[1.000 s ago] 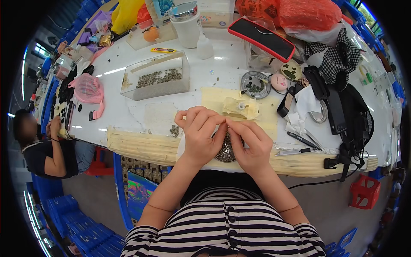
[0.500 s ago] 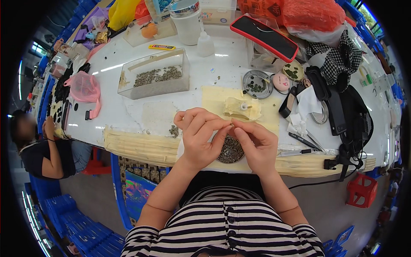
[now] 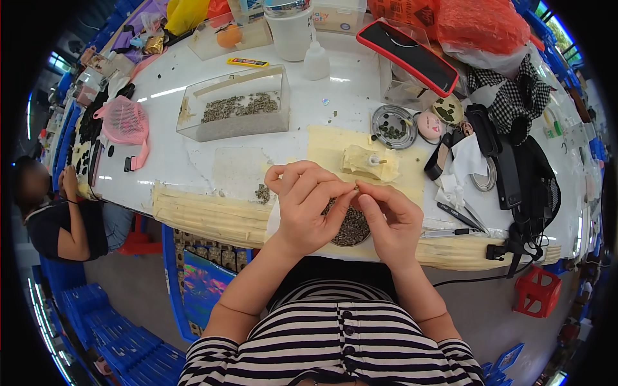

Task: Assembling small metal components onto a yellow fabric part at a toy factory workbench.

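Both bare hands met above the front edge of the tabletop [image 3: 309,96], their fingertips brought together around one tiny piece [image 3: 356,186], too small to make out in detail. The left hand [image 3: 309,206] pinched at it with thumb and index finger while its other fingers were loosely curled and fanned back toward the wrist side. The right hand [image 3: 396,222] pinched from the other side, thumb and index finger closing on the same spot. The piece was thus in the air between the hands, over a round dish [image 3: 351,245] filled with small, dull metallic bits [image 3: 353,226] and partly hidden by the fingers. Just beyond the fingertips a tape-wrapped block [image 3: 354,161] with a small white peg [image 3: 373,160] rested on a yellowish sheet [image 3: 322,143]. A little heap of similar bits [image 3: 262,193] lay to the left of the left hand, and farther back stood a clear rectangular box [image 3: 238,132] with more of them spread inside. Past the block, to the right, a round metal dish [image 3: 373,126] held dark green pieces [image 3: 391,127]. Tweezers [image 3: 457,215] and a slim cutter [image 3: 450,232] lay to the right of the right hand, and a red-cased phone [image 3: 407,56] leaned near the back.
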`<state>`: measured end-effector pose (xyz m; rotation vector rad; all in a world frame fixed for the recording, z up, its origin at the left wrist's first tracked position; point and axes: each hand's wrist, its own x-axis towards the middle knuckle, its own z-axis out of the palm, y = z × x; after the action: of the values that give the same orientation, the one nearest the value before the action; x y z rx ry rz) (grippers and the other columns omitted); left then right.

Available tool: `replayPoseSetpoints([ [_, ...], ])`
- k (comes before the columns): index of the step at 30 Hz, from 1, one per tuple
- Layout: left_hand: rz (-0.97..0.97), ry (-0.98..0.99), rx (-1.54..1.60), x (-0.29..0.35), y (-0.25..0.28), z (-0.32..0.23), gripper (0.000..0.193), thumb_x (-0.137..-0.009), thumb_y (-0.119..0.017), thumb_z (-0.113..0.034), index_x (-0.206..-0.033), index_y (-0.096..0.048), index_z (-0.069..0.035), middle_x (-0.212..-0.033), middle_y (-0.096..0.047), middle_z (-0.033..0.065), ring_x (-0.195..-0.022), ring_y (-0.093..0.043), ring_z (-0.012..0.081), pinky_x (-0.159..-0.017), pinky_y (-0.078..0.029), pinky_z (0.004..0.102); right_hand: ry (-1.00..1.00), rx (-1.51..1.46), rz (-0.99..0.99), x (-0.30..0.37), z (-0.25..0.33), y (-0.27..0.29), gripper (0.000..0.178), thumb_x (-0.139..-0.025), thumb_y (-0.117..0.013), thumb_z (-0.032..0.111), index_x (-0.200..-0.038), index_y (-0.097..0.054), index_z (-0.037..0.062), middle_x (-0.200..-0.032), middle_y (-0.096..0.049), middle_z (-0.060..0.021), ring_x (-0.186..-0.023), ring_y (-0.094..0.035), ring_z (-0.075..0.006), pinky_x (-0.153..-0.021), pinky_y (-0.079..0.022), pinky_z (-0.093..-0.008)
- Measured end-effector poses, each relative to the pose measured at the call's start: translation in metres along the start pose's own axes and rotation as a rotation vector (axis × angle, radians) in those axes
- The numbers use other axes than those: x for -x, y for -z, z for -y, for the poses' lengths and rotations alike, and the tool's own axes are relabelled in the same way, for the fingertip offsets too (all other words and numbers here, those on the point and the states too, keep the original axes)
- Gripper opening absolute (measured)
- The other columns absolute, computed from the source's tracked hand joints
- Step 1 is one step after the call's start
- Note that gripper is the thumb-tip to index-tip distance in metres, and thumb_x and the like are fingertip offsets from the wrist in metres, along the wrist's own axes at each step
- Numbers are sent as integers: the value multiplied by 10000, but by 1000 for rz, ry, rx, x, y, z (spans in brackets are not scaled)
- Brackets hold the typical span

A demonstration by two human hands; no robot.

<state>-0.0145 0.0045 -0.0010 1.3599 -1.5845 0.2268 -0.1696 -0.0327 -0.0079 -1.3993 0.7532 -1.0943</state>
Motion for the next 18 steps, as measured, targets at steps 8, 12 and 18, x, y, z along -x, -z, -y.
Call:
replayPoseSetpoints([
  [8,17,45,36,5,-2,3,181,-706,-806,-122,-861,-718,-155,-857,-624,-37,-905,-564,194,-879,-258,407,10,58,-44,-1,1,-2,207,-862,-720,-27,-1069,-722,-30,-942,-724,-91,-804,-667,-109,-733,-537,-229],
  [12,22,45,25,5,-2,2,191,-699,-806,-117,-866,-722,-158,-860,-621,-38,-904,-562,193,-878,-258,408,59,103,-51,-2,1,-1,204,-853,-726,-33,-1056,-727,-27,-932,-727,-90,-783,-662,-107,-707,-533,-229],
  [18,14,61,32,5,-1,3,194,-693,-806,-109,-861,-722,-159,-860,-621,-38,-906,-561,194,-871,-259,407,114,224,-50,-4,1,-3,190,-844,-730,-39,-1033,-735,-23,-905,-729,-89,-747,-651,-107,-671,-523,-230],
])
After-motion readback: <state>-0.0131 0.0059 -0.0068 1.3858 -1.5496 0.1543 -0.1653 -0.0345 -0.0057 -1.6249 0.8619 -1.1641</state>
